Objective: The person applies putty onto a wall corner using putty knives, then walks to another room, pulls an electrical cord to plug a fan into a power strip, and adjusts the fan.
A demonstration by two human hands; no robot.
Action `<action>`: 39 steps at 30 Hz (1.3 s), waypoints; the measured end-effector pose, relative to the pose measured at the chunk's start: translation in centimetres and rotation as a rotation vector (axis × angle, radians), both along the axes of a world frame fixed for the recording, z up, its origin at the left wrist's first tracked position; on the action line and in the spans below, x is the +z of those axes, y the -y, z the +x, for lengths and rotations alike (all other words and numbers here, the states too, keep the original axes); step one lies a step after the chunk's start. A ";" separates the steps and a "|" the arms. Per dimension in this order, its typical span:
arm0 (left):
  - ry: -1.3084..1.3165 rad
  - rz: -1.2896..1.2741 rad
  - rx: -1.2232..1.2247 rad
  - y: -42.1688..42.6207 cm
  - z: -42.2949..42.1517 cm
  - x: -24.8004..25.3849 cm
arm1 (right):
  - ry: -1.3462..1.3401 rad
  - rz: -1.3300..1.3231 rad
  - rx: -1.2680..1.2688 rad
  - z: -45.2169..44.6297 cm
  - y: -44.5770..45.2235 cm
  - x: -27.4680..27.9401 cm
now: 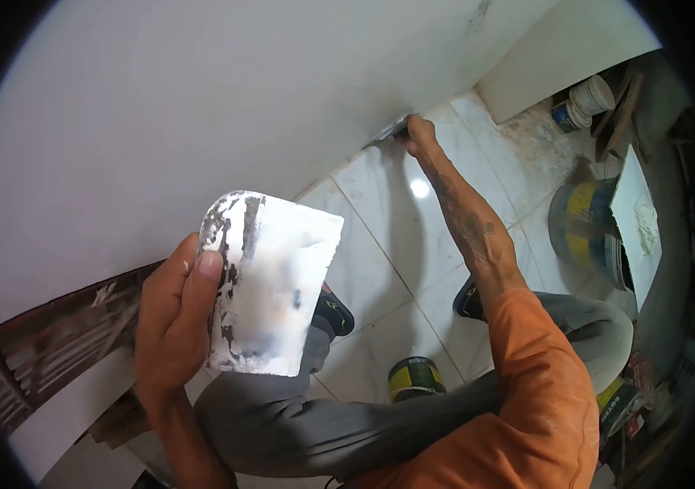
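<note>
Pale, smooth wall fills the upper left and meets a floor of glossy, grey-veined white tiles along a slanting line. The person's two hands are well apart. Their left hand is clamped on the left edge of a flat, tapering plate coated in white paste, thumb on its face and fingers going behind. This plate is held up over the floor, broad face toward the camera; its long axis runs nearly up and down the view, the wider end at the top and leaning slightly right. Dark patches show through the coating along the gripped side.

On the far side, the right hand is closed around a thin, greyish flat blade at the foot of the wall. The blade's long axis slants down and left from the fist, along the wall's base; whether its edge touches the wall I cannot tell.

Right of the outstretched arm stands a large dark bucket with a yellow band, and just beside it a tilted white board bears a lump of white paste. A small dark-green and yellow bucket sits between the person's legs.
</note>
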State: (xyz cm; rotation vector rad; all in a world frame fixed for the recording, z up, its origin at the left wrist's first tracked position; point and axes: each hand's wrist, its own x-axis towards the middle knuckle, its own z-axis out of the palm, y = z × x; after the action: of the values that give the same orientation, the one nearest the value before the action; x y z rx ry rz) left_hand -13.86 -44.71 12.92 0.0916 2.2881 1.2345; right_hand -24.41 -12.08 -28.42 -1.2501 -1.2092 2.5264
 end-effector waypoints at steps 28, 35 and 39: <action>-0.060 0.132 -0.059 -0.9 1.1 -0.4 | -0.647 0.133 -0.065 10.0 -5.1 32.0; -0.054 0.009 -0.067 -0.7 -0.1 0.0 | -0.042 0.073 -0.080 5.3 -6.2 3.3; -0.012 -0.051 -0.039 -1.7 -0.2 0.6 | 0.021 0.119 0.009 2.6 -6.2 0.0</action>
State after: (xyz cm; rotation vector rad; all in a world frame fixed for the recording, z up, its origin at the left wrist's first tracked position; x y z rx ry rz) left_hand -14.10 -43.03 13.47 0.1244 2.3159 1.1580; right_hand -21.81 -5.92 -28.47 -1.2502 -1.3507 2.4125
